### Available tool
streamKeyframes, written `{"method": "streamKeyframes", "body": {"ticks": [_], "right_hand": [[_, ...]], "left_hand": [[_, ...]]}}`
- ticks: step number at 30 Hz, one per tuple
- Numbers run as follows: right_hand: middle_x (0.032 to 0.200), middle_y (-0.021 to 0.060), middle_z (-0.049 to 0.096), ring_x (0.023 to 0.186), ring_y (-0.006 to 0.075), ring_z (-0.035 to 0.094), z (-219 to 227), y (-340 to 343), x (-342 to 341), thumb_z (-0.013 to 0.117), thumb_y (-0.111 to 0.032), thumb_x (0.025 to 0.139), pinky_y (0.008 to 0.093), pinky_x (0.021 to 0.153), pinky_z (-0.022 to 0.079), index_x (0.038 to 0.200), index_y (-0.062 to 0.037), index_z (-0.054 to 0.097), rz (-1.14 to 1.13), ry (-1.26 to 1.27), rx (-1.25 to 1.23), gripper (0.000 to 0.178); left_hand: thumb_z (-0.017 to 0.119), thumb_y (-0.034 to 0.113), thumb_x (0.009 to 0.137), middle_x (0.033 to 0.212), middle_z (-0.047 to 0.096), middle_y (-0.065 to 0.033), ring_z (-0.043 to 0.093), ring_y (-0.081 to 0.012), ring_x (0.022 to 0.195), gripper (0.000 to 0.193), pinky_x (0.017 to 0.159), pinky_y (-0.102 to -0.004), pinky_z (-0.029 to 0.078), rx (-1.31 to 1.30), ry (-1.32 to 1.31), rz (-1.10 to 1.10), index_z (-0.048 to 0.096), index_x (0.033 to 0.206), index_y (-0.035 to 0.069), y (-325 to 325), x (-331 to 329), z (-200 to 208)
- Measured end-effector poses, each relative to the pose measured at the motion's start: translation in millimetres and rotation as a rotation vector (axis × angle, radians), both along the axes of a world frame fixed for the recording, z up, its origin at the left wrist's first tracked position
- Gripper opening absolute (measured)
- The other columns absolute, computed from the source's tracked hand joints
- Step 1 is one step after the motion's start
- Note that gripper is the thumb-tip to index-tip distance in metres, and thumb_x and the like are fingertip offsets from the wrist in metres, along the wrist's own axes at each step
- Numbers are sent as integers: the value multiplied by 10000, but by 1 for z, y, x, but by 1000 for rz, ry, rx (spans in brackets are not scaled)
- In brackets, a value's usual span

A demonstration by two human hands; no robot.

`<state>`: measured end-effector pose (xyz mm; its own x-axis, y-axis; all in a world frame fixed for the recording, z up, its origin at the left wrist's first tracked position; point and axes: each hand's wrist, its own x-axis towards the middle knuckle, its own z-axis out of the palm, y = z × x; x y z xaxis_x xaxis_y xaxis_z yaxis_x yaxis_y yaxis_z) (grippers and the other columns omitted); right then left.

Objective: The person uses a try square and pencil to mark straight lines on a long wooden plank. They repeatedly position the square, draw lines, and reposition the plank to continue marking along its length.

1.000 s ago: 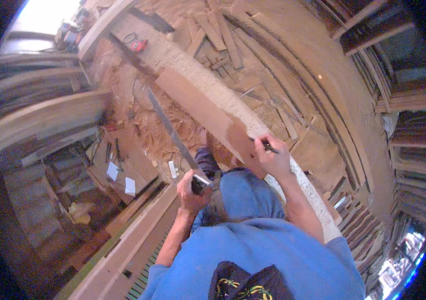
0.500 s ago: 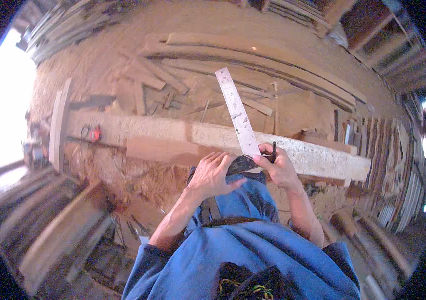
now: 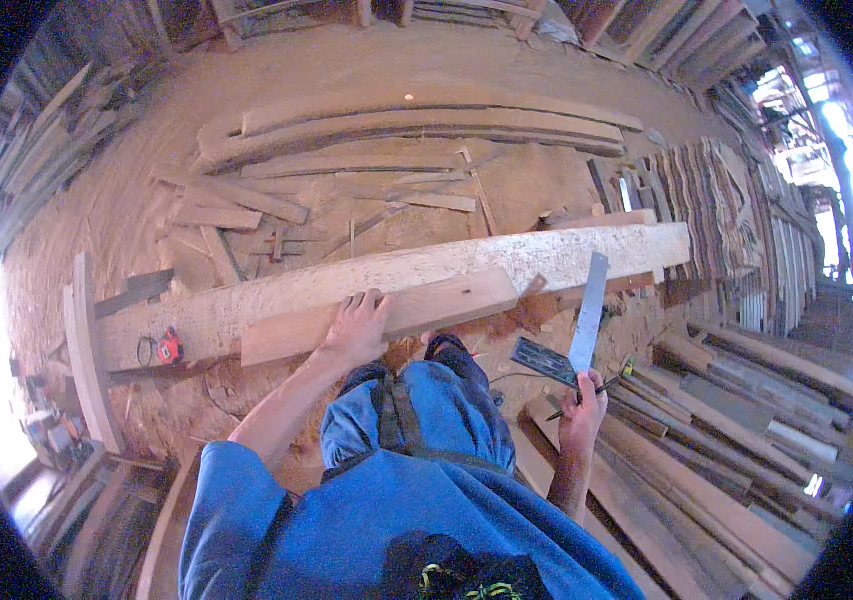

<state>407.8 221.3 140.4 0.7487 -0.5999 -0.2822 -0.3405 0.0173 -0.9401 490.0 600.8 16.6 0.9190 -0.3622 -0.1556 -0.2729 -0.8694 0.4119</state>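
My left hand (image 3: 358,322) is over a short wooden plank (image 3: 446,303), its fingers bent across the top toward the far edge; the thumb is hidden. That plank lies along the near side of a long, pale timber beam (image 3: 586,256). Off to the right of my body, my right hand (image 3: 582,410) is closed on a try square with a metal blade (image 3: 587,315) and a dark stock (image 3: 543,361). The blade points away from me, its tip near the beam. A thin dark pencil-like stick is also between my right fingers.
A red tape measure (image 3: 168,345) rests on the beam's left part, near an upright board (image 3: 92,350). Loose offcuts (image 3: 216,217) and long planks (image 3: 426,125) lie on the dusty floor beyond. Stacked timber (image 3: 716,450) fills the lower right.
My hands have parted: the left has moved onto the plank, and the right has carried the try square to the right. The whole view has turned.
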Motion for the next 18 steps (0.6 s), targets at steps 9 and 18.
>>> {"method": "streamKeyframes", "body": {"ticks": [9, 18], "right_hand": [[853, -24, 614, 513, 43, 430, -9, 18, -43, 651, -168, 1003, 201, 428, 333, 1046, -112, 612, -180, -81, 54, 80], [834, -20, 609, 547, 63, 484, 1, 26, -53, 656, -228, 979, 207, 417, 334, 1009, -85, 609, -260, 3, 121, 154]], "left_hand": [[824, 342, 811, 1361, 584, -194, 574, -424, 1270, 748, 1042, -516, 491, -152, 400, -60, 519, 1438, 71, 24, 45, 23], [932, 395, 633, 1485, 469, -192, 410, -405, 1424, 1189, 1192, -550, 326, 73, 217, -115, 304, 1599, 100, 11, 30, 5]]}}
